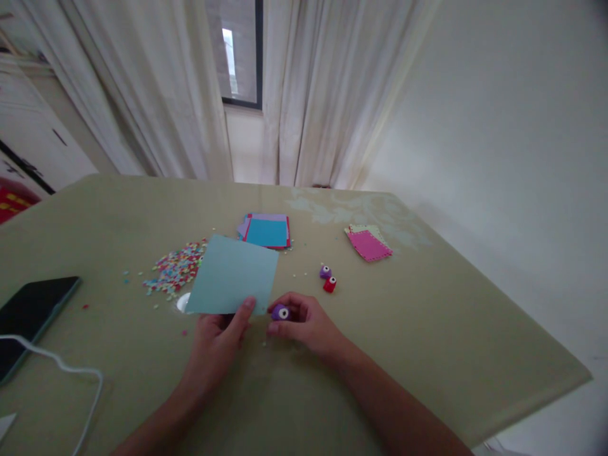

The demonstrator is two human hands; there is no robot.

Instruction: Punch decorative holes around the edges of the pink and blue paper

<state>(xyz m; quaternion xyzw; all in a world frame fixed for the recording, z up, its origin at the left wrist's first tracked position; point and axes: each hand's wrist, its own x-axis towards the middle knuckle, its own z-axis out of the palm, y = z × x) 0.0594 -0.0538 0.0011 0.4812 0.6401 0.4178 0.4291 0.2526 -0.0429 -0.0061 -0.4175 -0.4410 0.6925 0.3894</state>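
Observation:
My left hand (221, 335) grips a pale blue sheet of card (232, 272) by its lower edge, thumb on top, and the card is raised at a tilt. At the card's lower right corner, my right hand (306, 323) is closed around a small purple paper punch (281, 312) with a white ring and dark centre like an eye. Whether the punch is on the card's edge or just beside it, I cannot tell. A smaller purple punch (325, 272) and a red punch (330, 284) lie together beyond my right hand.
A heap of coloured paper bits (173, 269) spreads to the left, partly behind the card. Stacked coloured cards (266, 232) lie farther back; pink and pale green cards with notched edges (369, 245) lie right. A dark phone (35, 316) and white cable (61, 364) are at left.

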